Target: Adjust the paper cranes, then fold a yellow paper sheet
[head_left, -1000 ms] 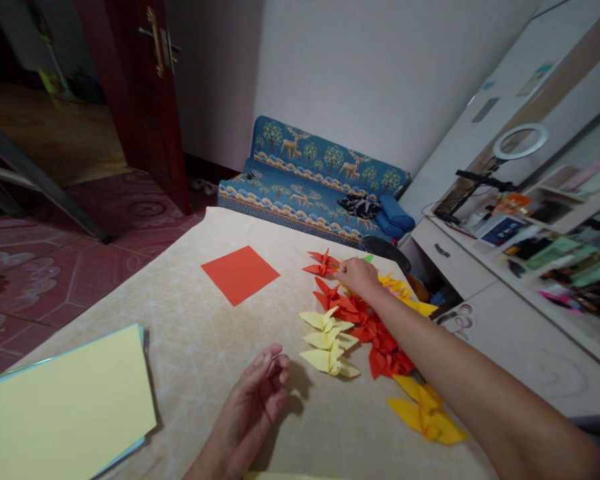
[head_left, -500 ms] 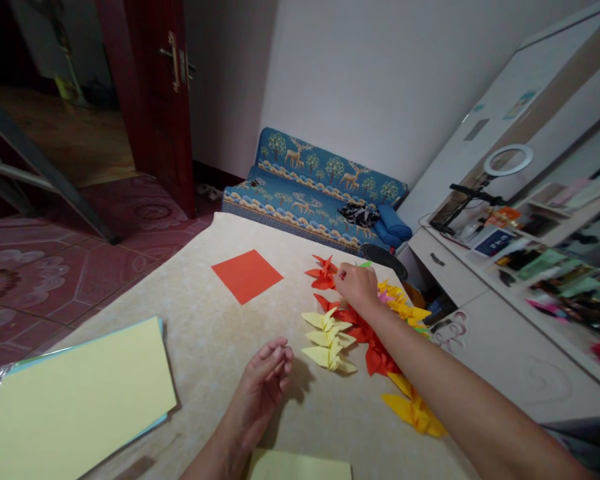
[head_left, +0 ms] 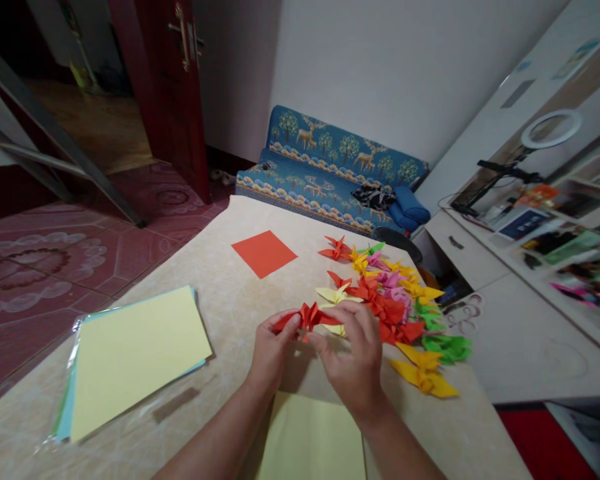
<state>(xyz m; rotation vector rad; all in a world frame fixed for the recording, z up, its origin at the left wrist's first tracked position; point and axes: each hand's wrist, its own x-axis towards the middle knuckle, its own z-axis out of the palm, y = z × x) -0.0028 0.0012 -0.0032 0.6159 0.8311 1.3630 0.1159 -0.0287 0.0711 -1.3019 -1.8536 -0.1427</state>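
Observation:
Between my two hands, above the near part of the table, is a red origami crane (head_left: 310,316). My left hand (head_left: 274,343) pinches its left wing, and my right hand (head_left: 355,347) has its fingers on the right wing. Pale yellow cranes (head_left: 337,297) lie just behind, partly hidden by my right hand. To the right spreads a group of folded cranes: red ones (head_left: 380,303), pink ones (head_left: 395,287), orange-yellow ones (head_left: 425,373) and green ones (head_left: 447,348). A yellow paper sheet (head_left: 313,440) lies below my hands at the near edge.
A flat red-orange paper square (head_left: 264,254) lies farther back on the cream table (head_left: 220,267). At left rests a stack of yellow and blue paper (head_left: 140,360) in clear wrapping. Beyond are a blue patterned sofa (head_left: 330,167), a red door (head_left: 165,87) and a white cabinet (head_left: 520,333).
My right hand has come back from the crane group, and a red crane is now held between both hands. My left hand has closed on its wing. The view has shifted slightly.

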